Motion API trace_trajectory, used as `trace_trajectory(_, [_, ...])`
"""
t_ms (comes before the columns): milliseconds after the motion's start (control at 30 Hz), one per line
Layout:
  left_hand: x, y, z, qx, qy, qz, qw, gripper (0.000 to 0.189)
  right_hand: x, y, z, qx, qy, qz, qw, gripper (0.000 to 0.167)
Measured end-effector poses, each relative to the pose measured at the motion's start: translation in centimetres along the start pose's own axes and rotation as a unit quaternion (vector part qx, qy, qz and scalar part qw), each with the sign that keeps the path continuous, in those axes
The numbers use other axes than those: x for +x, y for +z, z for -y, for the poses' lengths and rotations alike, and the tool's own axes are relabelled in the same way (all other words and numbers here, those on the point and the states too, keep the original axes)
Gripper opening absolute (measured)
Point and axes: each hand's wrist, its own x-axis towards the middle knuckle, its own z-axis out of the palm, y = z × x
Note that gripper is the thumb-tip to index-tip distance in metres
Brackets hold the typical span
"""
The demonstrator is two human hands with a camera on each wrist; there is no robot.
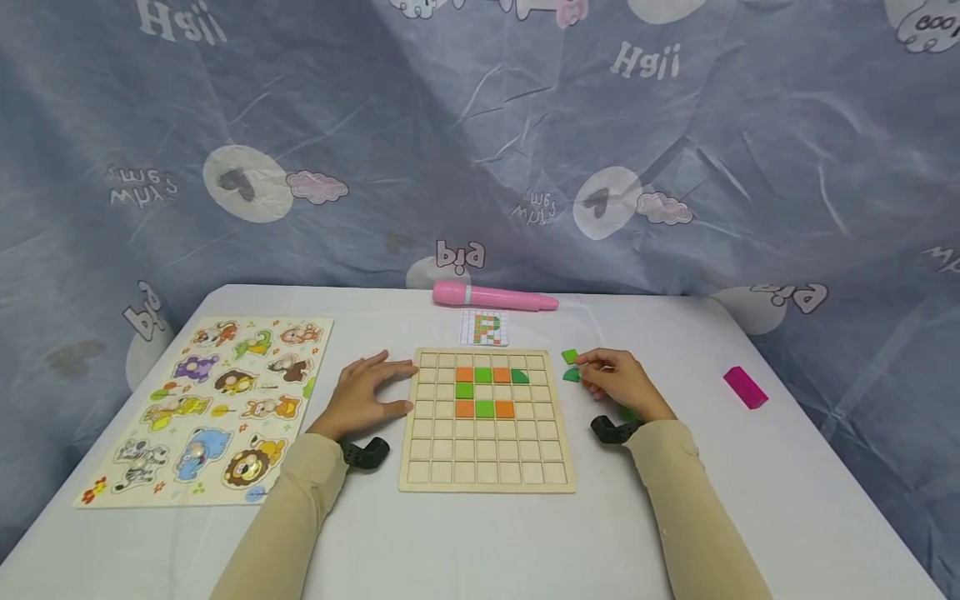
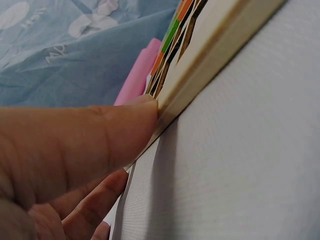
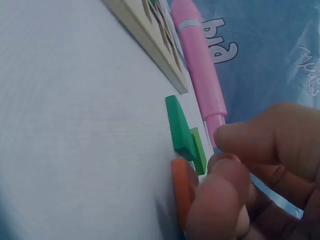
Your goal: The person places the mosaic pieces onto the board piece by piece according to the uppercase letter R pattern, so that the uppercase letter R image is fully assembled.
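A wooden grid board (image 1: 486, 473) lies in the middle of the table, with orange, green and dark green tiles (image 1: 484, 409) set in its upper cells. My left hand (image 1: 362, 395) is at its left edge, fingers spread; in the left wrist view the thumb (image 2: 100, 140) touches the board's side. My right hand (image 1: 621, 382) is to the right of the board, fingers bent over loose tiles. Near its fingertips are a light green tile (image 1: 570, 356), a dark green rounded tile (image 3: 179, 127) and an orange piece (image 3: 183, 190), partly covered by a finger. I cannot tell whether the fingertips pinch anything.
A small pattern card (image 1: 484, 327) lies behind the board, and a pink marker-shaped tube (image 1: 498, 297) behind that. An animal puzzle board (image 1: 202, 408) lies at the left. To the far right is a magenta block (image 1: 746, 387). Another green piece (image 1: 628, 413) shows beside the right wrist.
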Motion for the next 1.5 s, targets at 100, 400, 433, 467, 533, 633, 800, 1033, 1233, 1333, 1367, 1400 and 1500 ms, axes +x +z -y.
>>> trace_trajectory(100, [-0.1,0.0,0.0,0.0,-0.002,0.0,1.0,0.059,0.1,0.2,-0.2,-0.024,0.0,-0.005,0.9997,0.03])
trace_trajectory(400, [-0.1,0.0,-0.1,0.0,-0.003,0.0,1.0,0.058,0.1,0.5,-0.3,-0.095,-0.019,-0.015,0.9952,0.031])
trace_trajectory(433, [0.0,0.0,-0.1,0.0,-0.003,0.0,1.0,0.058,0.1,0.5,-0.3,-0.098,-0.021,-0.016,0.9948,0.031])
trace_trajectory(467, [0.0,0.1,-0.1,0.0,-0.002,0.0,1.0,0.058,0.1,0.5,-0.3,-0.099,-0.02,-0.018,0.9947,0.03])
trace_trajectory(533, [0.0,0.1,-0.1,0.0,-0.002,0.0,1.0,0.058,0.2,0.5,-0.3,-0.101,-0.021,-0.017,0.9945,0.027])
trace_trajectory(633, [0.0,0.1,0.0,0.001,-0.002,0.0,1.0,0.058,0.2,0.5,-0.2,-0.097,-0.017,-0.019,0.995,0.023])
trace_trajectory(800, [0.0,0.1,0.0,0.001,-0.003,0.001,1.0,0.058,0.1,0.4,0.0,-0.093,-0.015,-0.024,0.9952,0.019])
trace_trajectory(1033, [0.0,0.0,-0.1,0.0,-0.002,0.002,1.0,0.058,-0.2,0.0,1.0,-0.1,-0.011,-0.018,0.9947,0.012])
trace_trajectory(1233, [0.0,-0.1,-0.2,0.001,-0.006,0.002,1.0,0.058,-0.6,-0.6,2.2,-0.079,-0.023,0.003,0.9966,0.036])
trace_trajectory(1333, [0.0,0.0,0.0,0.001,-0.002,0.0,1.0,0.058,-0.8,-0.8,2.6,-0.059,-0.023,0.016,0.9979,0.038])
trace_trajectory(1367, [0.0,0.0,0.0,0.001,-0.001,-0.001,1.0,0.058,-0.8,-0.8,2.7,-0.051,-0.023,0.018,0.9983,0.037])
trace_trajectory(1400, [0.1,0.0,0.0,0.002,0.001,-0.001,1.0,0.058,-0.8,-0.9,2.7,-0.044,-0.024,0.02,0.9986,0.036])
trace_trajectory(1500, [0.1,0.1,0.1,0.001,0.003,-0.002,1.0,0.057,-0.8,-0.9,2.6,-0.021,-0.023,0.022,0.9993,0.029])
